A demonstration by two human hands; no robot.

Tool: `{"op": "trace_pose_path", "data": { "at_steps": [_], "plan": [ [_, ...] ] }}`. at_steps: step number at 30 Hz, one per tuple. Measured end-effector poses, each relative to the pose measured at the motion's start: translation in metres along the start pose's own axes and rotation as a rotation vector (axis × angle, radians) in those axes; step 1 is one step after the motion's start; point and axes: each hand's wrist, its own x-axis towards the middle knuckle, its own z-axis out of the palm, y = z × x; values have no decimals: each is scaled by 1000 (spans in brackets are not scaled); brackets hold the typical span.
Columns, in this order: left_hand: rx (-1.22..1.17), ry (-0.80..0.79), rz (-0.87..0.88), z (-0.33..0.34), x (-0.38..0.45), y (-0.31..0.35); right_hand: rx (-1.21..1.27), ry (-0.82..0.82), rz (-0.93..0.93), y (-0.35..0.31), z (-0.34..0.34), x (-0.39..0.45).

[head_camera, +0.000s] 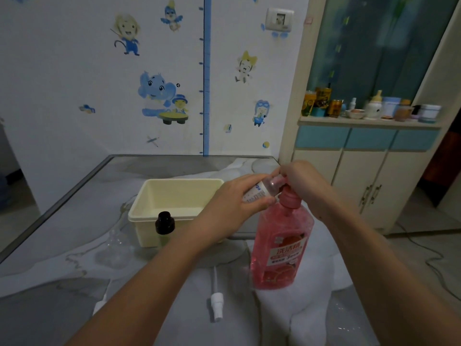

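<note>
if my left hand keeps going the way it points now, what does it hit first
The left hand, gripping the small clear bottle, points right at the pump head of the pink dish soap bottle, under the right hand. It would likely meet that pump first; depth is unclear.

Straight ahead of you is a white wall point(74, 101) plastered with blue cartoon stickers: an elephant point(156, 87), a monkey point(128, 33), a bird point(172, 16). A blue height chart strip point(207, 71) runs down the middle, and there's a wall switch point(279, 20) up near the corner. Off to your right is a cream cabinet point(361, 186) with blue drawer fronts point(321, 136). Its shelf point(369, 121) is crowded with cans, jars and a baby bottle point(373, 107), with dark teal glass point(374, 46) behind. The counter point(74, 208) is grey and marble-look, the floor point(436, 236) is pale, and the lighting's pretty dim.
</note>
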Motion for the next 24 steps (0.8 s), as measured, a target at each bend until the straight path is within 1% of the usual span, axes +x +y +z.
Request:
{"op": "trace_pose_path", "data": {
  "at_steps": [4,7,12,18,20,24],
  "plan": [
    [21,-10,-3,1,0,-2,27,1,41,5,2,0],
    [-7,-23,-14,-1,1,1,-32,-13,64,-2,0,-1],
    [-13,-16,-31,-9,6,8,-136,-54,0,-16,-3,-1],
    [-95,-16,-22,-2,0,2,111,-14,-15,0,0,-3],
    [-89,-16,-26,1,0,-2,143,-15,1,6,4,-3],
    [-90,-11,-37,2,-3,-2,122,-27,10,8,3,-3]
  ]
}}
